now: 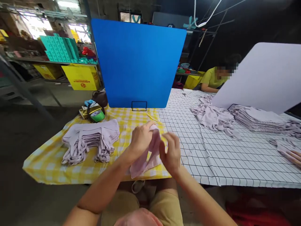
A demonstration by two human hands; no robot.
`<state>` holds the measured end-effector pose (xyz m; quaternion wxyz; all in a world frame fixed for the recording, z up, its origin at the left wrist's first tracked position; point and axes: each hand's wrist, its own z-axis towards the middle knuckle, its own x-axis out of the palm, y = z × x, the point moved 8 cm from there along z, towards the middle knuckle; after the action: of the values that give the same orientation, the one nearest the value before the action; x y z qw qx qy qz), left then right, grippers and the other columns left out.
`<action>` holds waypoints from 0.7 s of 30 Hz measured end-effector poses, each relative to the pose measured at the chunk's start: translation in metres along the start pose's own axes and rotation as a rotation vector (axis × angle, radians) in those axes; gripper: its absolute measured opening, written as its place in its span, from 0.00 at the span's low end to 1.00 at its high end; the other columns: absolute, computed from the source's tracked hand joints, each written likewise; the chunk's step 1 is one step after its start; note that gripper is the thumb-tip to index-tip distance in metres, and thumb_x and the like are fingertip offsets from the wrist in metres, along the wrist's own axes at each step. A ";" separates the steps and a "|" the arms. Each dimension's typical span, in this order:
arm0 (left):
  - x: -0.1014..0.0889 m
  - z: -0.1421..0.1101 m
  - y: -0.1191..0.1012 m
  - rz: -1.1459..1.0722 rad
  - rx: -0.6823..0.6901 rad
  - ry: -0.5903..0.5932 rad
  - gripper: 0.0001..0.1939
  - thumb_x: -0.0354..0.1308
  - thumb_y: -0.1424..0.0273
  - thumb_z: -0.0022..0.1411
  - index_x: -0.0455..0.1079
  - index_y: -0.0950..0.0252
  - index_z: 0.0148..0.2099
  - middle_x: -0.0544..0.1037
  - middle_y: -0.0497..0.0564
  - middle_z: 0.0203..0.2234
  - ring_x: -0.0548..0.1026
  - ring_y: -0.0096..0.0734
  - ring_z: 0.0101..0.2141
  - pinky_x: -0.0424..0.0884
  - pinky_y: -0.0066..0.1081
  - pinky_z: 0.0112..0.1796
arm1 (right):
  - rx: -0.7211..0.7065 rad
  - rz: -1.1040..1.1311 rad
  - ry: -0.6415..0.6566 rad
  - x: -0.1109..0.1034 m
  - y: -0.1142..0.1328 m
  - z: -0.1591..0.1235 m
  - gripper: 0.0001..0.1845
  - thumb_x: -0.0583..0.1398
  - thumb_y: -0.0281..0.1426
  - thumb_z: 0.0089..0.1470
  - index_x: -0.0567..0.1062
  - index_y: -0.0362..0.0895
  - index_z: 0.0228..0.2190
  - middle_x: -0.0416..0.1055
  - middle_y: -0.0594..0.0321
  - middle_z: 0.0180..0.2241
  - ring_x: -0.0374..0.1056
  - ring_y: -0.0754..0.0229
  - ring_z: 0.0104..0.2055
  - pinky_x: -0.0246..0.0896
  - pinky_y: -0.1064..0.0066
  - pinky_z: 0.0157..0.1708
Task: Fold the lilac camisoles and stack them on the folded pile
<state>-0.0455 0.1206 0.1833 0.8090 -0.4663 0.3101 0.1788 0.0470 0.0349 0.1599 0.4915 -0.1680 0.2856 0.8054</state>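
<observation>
Both my hands hold one pale pink cloth piece (147, 158) above the yellow checked tablecloth (51, 163). My left hand (140, 140) is closed round the cloth's upper part. My right hand (171, 153) pinches its right edge, fingers curled. The lower end of the cloth hangs toward my lap. A stack of the same pink cloth pieces (90, 139) lies on the table to the left of my hands, with loose straps trailing at its front.
A blue divider board (137, 66) stands behind my hands. A green tape roll and small bags (94, 113) lie at the back left. On the white grid cloth (211, 157) lie more pink piles (256, 119), a white board (265, 75), a seated person (213, 80) and another person's fingers (295, 157).
</observation>
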 end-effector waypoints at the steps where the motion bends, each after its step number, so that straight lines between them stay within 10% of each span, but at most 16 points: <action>1: -0.004 0.002 -0.003 0.001 -0.009 -0.027 0.18 0.47 0.78 0.55 0.72 0.59 0.43 0.78 0.51 0.28 0.73 0.35 0.29 0.63 0.29 0.31 | -0.120 -0.003 0.033 0.007 0.015 -0.015 0.16 0.49 0.23 0.53 0.66 0.47 0.42 0.68 0.54 0.40 0.66 0.55 0.43 0.62 0.60 0.39; 3: -0.010 0.007 -0.010 0.011 -0.015 -0.067 0.18 0.47 0.78 0.56 0.72 0.60 0.44 0.78 0.51 0.29 0.73 0.36 0.29 0.62 0.29 0.31 | -0.328 0.027 0.242 0.033 0.041 -0.048 0.16 0.49 0.23 0.55 0.67 0.48 0.43 0.70 0.56 0.41 0.67 0.55 0.45 0.62 0.63 0.39; 6: -0.018 0.014 -0.016 0.037 -0.037 -0.103 0.19 0.47 0.79 0.56 0.72 0.61 0.45 0.78 0.51 0.28 0.72 0.35 0.29 0.62 0.29 0.32 | -0.214 -0.028 0.441 0.066 0.034 -0.079 0.14 0.49 0.26 0.57 0.66 0.44 0.45 0.70 0.51 0.43 0.69 0.54 0.43 0.61 0.63 0.36; 9: -0.030 0.020 -0.017 0.040 -0.046 -0.164 0.19 0.46 0.79 0.56 0.72 0.61 0.44 0.77 0.50 0.26 0.71 0.33 0.27 0.61 0.29 0.31 | -0.063 -0.084 0.444 0.074 0.010 -0.090 0.18 0.51 0.34 0.58 0.64 0.39 0.48 0.71 0.47 0.43 0.70 0.51 0.41 0.62 0.61 0.35; 16: -0.039 0.033 -0.016 0.020 -0.033 -0.250 0.17 0.43 0.80 0.56 0.71 0.64 0.40 0.72 0.48 0.22 0.67 0.30 0.24 0.57 0.28 0.27 | -0.239 -0.001 0.280 0.060 0.029 -0.084 0.16 0.51 0.28 0.57 0.64 0.43 0.48 0.68 0.48 0.49 0.69 0.54 0.42 0.64 0.63 0.37; 21: -0.049 0.034 -0.010 -0.033 -0.051 -0.271 0.16 0.43 0.80 0.57 0.70 0.64 0.39 0.71 0.46 0.21 0.66 0.28 0.23 0.57 0.27 0.27 | -0.026 -0.003 0.267 0.084 0.006 -0.084 0.18 0.50 0.28 0.56 0.60 0.42 0.49 0.71 0.51 0.38 0.69 0.52 0.35 0.66 0.61 0.29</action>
<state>-0.0650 0.1454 0.2353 0.8343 -0.4632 0.1856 0.2344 0.0020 0.0392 0.0497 0.4481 -0.2803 0.3379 0.7788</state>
